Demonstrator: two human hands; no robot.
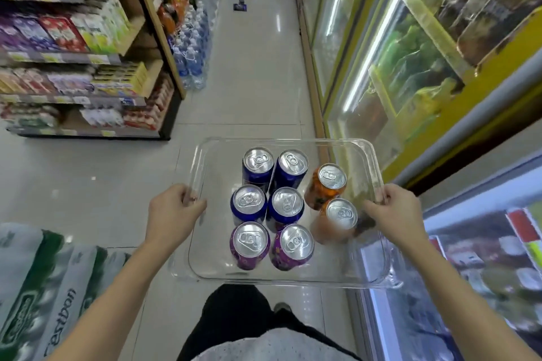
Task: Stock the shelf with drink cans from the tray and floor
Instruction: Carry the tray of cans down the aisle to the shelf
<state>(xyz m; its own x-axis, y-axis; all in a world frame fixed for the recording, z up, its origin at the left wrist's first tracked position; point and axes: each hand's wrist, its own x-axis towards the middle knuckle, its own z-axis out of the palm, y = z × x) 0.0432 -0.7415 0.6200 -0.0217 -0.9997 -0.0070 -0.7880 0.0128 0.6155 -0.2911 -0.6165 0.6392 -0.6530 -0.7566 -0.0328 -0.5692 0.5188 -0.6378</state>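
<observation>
The left hand grips the left rim of a clear plastic tray, fingers curled over the edge. The right hand clamps the right rim the same way, thumb reaching inward toward the cans. Both hold the tray level in the lower middle of the frame, above a pale tiled floor.

Eight cans stand upright in the tray, tops silver. Four blue cans form a square at the far side, touching one another. Two purple cans sit side by side at the near edge. Two orange cans stand to the right, the nearer one blurred and just beside the right thumb.

At the upper left, shelves carry juice cartons, with water bottles packed beyond them. Glass-fronted coolers run along the right. A wrapped pack of bottles fills the lower left corner. A dark object, too small to identify, lies far down the aisle.
</observation>
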